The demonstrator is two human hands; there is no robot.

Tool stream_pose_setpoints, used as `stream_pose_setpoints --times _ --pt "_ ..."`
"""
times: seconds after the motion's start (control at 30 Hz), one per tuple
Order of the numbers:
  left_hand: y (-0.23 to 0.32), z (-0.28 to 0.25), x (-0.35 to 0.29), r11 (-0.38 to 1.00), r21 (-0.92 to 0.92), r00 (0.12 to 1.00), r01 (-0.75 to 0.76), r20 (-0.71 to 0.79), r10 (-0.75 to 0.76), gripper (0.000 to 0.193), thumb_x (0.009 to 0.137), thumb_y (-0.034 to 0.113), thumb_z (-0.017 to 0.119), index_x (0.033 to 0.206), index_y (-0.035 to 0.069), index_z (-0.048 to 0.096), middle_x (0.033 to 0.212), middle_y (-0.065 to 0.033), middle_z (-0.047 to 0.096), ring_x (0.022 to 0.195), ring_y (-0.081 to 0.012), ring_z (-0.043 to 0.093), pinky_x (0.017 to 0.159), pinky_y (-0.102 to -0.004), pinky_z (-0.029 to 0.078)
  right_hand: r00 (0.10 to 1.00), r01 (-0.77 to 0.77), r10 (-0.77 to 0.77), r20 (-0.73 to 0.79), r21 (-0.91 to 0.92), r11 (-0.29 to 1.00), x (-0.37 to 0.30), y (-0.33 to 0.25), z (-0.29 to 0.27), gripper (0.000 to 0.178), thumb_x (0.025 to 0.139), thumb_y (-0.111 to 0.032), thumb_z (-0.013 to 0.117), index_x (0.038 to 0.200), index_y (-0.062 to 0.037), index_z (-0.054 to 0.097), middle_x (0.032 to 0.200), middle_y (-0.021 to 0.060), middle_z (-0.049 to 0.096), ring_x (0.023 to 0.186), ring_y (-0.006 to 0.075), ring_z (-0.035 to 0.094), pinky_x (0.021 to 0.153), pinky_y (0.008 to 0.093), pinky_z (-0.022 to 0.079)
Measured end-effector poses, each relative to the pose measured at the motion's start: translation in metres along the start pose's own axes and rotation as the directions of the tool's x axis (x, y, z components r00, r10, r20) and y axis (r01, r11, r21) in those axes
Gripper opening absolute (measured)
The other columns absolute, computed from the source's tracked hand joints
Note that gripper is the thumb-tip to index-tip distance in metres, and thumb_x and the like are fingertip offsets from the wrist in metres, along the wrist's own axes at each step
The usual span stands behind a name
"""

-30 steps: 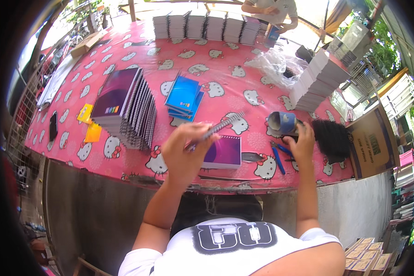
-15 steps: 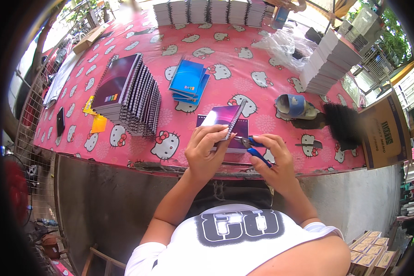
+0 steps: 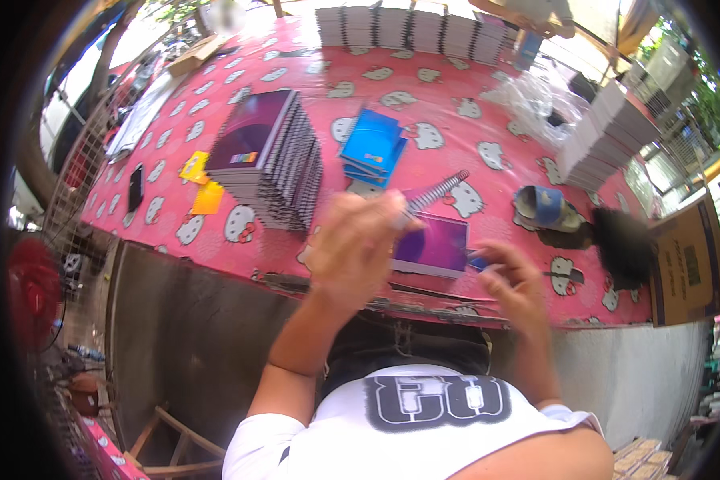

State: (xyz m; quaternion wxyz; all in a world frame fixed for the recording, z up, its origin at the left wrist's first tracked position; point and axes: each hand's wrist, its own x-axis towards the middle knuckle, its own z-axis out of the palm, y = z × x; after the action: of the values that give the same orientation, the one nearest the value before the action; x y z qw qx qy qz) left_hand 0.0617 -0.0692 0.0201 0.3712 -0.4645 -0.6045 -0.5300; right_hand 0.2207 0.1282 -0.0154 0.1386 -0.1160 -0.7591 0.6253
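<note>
My left hand (image 3: 352,248), blurred, is closed on a spiral notebook whose metal coil (image 3: 440,192) sticks out toward the far right. Most of that notebook's cover is hidden behind the hand. Below it, near the table's front edge, lies a purple notebook or short pile of them (image 3: 436,244). To the right of this pile, my right hand (image 3: 516,280) is curled round blue-handled pliers (image 3: 478,261), apart from the coil. The jaws of the pliers cannot be made out.
A tall stack of purple spiral notebooks (image 3: 256,144) stands at left, with several blue notebooks (image 3: 372,140) beside it. On the right are a tape roll on a holder (image 3: 548,210), a dark bristly bundle (image 3: 622,246), a cardboard box (image 3: 688,260) and white page stacks (image 3: 608,136). Another person (image 3: 528,12) is at the far side.
My right hand has drawn the pliers away from the coil, to the right. My left hand has raised and tilted its notebook. The whole view has shifted.
</note>
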Motion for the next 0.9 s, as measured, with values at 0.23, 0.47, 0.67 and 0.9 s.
stream_pose_setpoints --times 0.23,0.47,0.67,0.9 --pt "-0.079 -0.13 0.164 0.932 0.343 0.973 0.116 0.147 -0.175 0.027 0.096 0.025 0.056 0.103 0.004 0.071 0.094 -0.0035 0.071 0.086 -0.0079 0.061 0.081 -0.0242 0.047 0.923 -0.111 -0.316 -0.218 -0.94 0.323 -0.002 0.073 -0.088 0.037 0.08 -0.022 0.072 0.11 -0.0016 0.064 0.122 0.0199 0.057 0.112 0.0365 0.053 0.093 0.0432 0.043" --pt "-0.197 -0.087 0.122 0.894 0.448 0.654 -0.014 0.68 -0.33 0.032 0.096 0.03 0.052 0.104 0.002 0.065 0.099 -0.0132 0.068 0.096 -0.0288 0.063 0.089 -0.0355 0.046 0.878 0.41 -0.462 0.127 -0.697 0.587 0.046 -0.008 0.035 0.04 0.078 -0.022 0.075 0.113 -0.0051 0.063 0.121 0.0177 0.054 0.108 0.0342 0.053 0.092 0.0432 0.045" --pt "-0.198 -0.078 0.137 0.922 0.357 0.586 -0.15 0.783 -0.208 0.035 0.095 0.034 0.053 0.104 0.003 0.067 0.093 -0.0158 0.069 0.085 -0.0327 0.064 0.083 -0.0362 0.048 0.789 0.609 -0.316 0.526 -0.738 0.29 0.072 -0.022 0.108 0.035 0.07 -0.015 0.075 0.104 -0.0081 0.069 0.114 0.0172 0.056 0.105 0.0336 0.055 0.085 0.0428 0.049" --pt "-0.143 -0.079 0.143 0.93 0.347 0.858 -0.122 0.508 -0.077 0.037 0.094 0.043 0.055 0.11 0.013 0.07 0.1 -0.013 0.07 0.089 -0.0191 0.067 0.085 -0.0359 0.049 0.775 0.567 -0.08 0.627 -0.634 0.526 0.101 -0.026 0.095 0.029 0.07 -0.01 0.073 0.1 -0.0084 0.072 0.097 0.013 0.063 0.093 0.032 0.061 0.08 0.0411 0.049"
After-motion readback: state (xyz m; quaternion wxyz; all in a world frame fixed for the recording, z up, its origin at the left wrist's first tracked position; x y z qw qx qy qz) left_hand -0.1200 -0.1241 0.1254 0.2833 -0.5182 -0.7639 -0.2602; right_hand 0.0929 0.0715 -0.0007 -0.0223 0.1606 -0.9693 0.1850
